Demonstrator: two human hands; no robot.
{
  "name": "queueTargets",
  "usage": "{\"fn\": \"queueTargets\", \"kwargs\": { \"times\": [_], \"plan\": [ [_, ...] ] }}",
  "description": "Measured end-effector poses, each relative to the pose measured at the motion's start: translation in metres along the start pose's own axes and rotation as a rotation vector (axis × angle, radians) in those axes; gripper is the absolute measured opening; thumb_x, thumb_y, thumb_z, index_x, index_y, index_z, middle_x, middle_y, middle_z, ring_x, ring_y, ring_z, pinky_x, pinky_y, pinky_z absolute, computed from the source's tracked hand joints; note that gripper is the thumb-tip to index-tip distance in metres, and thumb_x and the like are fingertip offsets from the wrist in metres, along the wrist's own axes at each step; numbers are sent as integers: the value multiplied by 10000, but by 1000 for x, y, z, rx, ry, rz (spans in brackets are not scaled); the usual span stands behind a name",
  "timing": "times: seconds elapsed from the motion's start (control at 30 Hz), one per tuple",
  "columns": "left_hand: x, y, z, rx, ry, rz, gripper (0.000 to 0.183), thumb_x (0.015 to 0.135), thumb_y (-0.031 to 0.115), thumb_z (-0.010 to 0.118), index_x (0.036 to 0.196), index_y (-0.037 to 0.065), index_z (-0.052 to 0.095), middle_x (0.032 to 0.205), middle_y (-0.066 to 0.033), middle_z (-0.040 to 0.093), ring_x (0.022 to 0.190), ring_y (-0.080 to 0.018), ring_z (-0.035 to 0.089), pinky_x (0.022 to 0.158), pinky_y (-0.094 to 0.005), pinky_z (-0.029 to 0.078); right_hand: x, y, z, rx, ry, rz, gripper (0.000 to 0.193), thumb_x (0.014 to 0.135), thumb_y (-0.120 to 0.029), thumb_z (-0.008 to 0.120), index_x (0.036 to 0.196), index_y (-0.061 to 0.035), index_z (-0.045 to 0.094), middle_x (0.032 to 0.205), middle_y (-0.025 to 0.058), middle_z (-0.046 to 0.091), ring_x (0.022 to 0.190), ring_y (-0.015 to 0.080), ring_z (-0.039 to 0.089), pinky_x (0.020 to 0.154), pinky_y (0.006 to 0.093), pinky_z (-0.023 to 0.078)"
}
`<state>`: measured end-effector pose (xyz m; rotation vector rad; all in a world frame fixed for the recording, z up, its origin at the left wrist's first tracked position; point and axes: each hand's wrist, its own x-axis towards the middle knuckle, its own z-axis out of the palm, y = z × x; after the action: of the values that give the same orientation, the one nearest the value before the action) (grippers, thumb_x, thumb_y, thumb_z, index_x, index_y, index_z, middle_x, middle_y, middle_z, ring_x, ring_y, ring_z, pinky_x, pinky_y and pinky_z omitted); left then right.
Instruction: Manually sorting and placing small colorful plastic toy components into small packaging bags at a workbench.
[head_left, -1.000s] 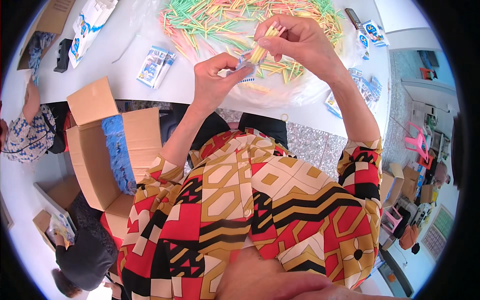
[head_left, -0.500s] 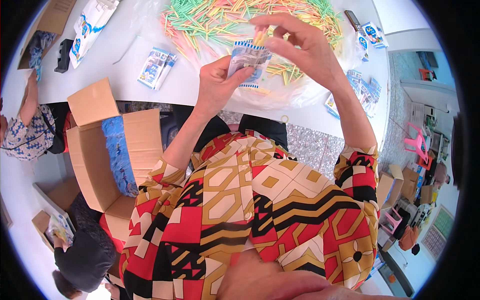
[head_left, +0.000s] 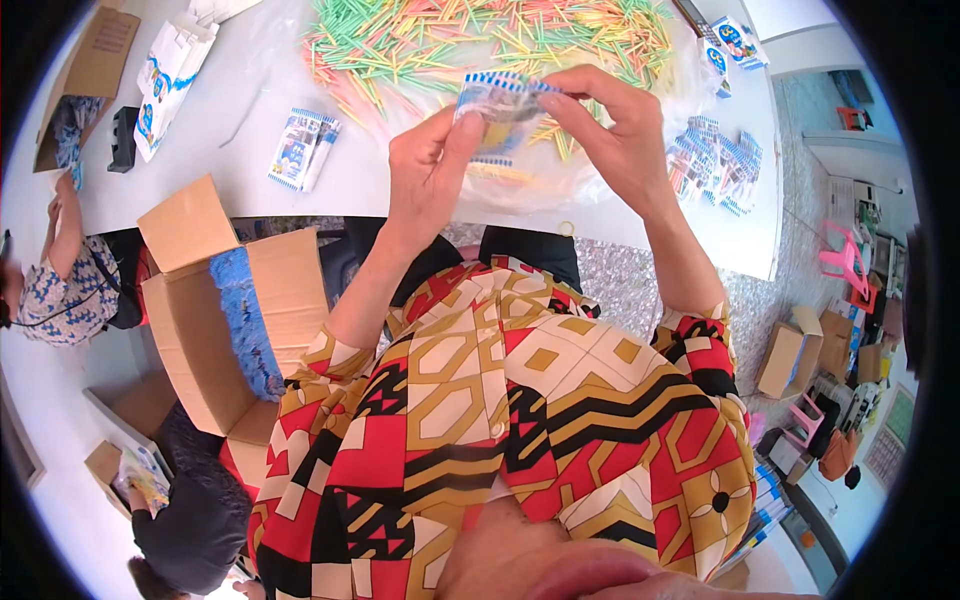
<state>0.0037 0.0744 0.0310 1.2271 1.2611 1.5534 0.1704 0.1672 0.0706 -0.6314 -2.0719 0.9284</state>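
Between my two hands is a small clear plastic packet [head_left: 497, 108] with blue-and-white striped edges, slightly blurred. My left hand [head_left: 428, 172] is closed on its left side, the thumb lying across the front. With thumb and fingertips, my right hand [head_left: 618, 132] pinches the packet's upper right corner. Something yellowish shows through the lower part of the packet, too blurred to name. Just beyond it spreads a big heap of thin pink, yellow and green sticks [head_left: 430, 45] on clear plastic sheeting.
Filled packets [head_left: 715, 165] lie at the table's right, and flat packets [head_left: 300, 150] at the left. A white bag [head_left: 172, 85] and a black tape dispenser [head_left: 123, 140] stand farther left. An open cardboard box [head_left: 190, 335] is below the table edge. Two other people work at the left.
Sticks that stood out of the packet's top no longer show. My right hand has come down from above the opening onto the packet's upper corner. The whole view has shifted slightly.
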Motion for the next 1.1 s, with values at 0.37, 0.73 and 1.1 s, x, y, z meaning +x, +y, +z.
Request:
{"fn": "queueTargets", "kwargs": {
  "times": [0.37, 0.73, 1.1],
  "plan": [
    [4, -19, 11, 142, -63, -61, 286, 935, 185, 484, 1029, -53, 613, 883, -65, 638, 791, -102, 552, 728, -226, 435, -34, 29, -20, 7, 69, 117, 143, 888, -95, 560, 984, 7, 590, 779, 36, 624, 701, 92, 578, 654, 220, 461],
    [5, -32, -20, 32, -84, -174, 224, 923, 97, 497, 1038, -63, 604, 943, -110, 644, 834, -151, 605, 789, -269, 485, -177, 111, -127, -7, 396, 669, 163, 923, -165, 510, 1011, -42, 571, 726, 14, 599, 676, 70, 558, 598, 216, 466],
    [-12, -47, -90, 283, 250, -69, 180, 889, 37, 538, 1022, -60, 609, 898, -117, 653, 817, -157, 624, 788, -265, 494, -167, 137, -78, -739, 626, 408, 287, 821, -99, 623, 1102, -76, 569, 1047, 83, 577, 675, 154, 527, 621, 280, 458]
  ]
}}
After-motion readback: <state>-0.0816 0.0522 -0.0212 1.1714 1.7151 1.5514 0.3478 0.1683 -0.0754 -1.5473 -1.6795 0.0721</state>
